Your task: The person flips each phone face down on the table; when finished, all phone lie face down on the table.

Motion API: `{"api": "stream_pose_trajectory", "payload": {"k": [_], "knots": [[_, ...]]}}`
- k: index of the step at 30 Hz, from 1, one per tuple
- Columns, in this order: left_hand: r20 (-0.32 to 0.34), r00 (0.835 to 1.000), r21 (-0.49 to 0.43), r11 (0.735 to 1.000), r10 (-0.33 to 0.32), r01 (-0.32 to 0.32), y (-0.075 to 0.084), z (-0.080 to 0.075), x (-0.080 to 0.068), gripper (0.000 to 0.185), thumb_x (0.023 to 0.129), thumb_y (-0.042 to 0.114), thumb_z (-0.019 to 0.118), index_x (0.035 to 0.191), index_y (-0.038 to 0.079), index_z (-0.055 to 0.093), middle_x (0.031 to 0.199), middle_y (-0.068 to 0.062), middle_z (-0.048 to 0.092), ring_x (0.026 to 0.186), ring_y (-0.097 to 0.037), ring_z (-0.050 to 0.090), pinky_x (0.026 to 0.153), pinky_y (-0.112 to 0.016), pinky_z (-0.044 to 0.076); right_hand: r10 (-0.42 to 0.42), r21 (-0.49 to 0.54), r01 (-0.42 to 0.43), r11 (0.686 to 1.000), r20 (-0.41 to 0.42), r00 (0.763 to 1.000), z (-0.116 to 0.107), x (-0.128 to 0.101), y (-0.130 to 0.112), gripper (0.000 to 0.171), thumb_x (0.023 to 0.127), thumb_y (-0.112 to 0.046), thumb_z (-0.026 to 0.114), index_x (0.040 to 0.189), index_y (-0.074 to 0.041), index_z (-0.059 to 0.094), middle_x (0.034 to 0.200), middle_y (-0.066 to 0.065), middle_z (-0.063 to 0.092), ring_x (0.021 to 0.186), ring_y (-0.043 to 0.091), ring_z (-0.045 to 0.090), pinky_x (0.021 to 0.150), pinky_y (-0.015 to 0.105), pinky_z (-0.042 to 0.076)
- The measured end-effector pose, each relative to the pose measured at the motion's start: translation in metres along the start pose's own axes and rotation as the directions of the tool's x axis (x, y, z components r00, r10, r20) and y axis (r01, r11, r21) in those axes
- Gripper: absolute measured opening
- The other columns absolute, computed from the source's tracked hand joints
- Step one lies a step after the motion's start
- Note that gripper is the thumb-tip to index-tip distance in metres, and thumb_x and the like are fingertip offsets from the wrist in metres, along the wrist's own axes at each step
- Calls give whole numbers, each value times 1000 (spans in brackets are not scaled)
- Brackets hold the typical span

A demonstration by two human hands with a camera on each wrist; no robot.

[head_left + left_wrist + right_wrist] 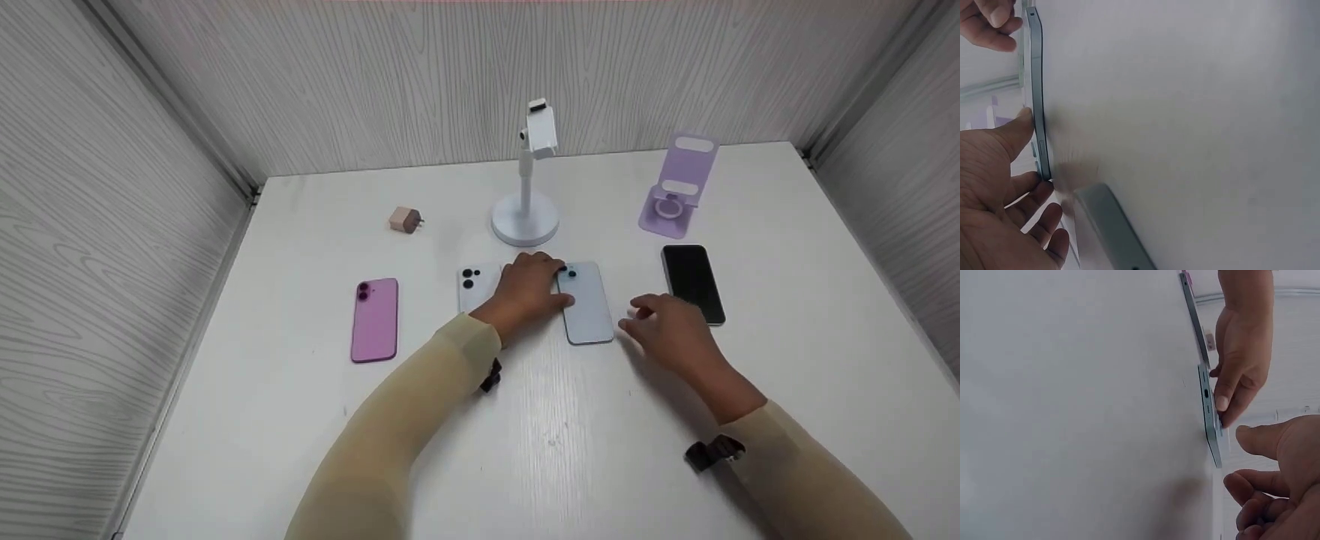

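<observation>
A light blue phone lies back up in the middle of the white table. My left hand holds it by its upper left part, thumb at the left side and fingertips at the top corner. In the left wrist view, the thumb and fingers of the left hand meet the phone's edge. Partly hidden under the left hand and wrist is a white phone with several dark lenses. My right hand hovers right of the blue phone, fingers loosely bent and holding nothing; a gap shows in the right wrist view.
A pink phone lies at left, with a plug charger behind it. A white phone stand rises at the back middle. A purple folding stand stands back right, and a black-screened phone lies beyond my right hand.
</observation>
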State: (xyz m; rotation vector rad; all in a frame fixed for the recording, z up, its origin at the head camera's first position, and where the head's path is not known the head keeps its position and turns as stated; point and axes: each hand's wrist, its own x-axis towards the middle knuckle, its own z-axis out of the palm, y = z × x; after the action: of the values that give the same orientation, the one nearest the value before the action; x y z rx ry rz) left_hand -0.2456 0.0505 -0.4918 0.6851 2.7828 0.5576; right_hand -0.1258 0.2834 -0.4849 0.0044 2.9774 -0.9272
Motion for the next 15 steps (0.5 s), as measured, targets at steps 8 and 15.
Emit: {"api": "stream_pose_trajectory", "payload": {"k": [8,15], "knots": [[2,1000,17,1000,5,-5,0,-1,0,67,102,47,76,159,16,57,160,-4,57,149,-26,49,122,-47,42,3,-62,-11,998,-119,993,-34,0,29,55,104,-25,73,142,14,61,124,36,66,117,52,62,101,67,49],[-5,1000,8,1000,10,-10,-2,2,-1,67,103,47,75,158,15,57,161,-4,56,150,-26,48,124,-48,41,80,-66,-90,994,-143,987,-44,3,57,64,105,-28,69,147,18,53,141,46,54,132,64,49,112,72,41]]}}
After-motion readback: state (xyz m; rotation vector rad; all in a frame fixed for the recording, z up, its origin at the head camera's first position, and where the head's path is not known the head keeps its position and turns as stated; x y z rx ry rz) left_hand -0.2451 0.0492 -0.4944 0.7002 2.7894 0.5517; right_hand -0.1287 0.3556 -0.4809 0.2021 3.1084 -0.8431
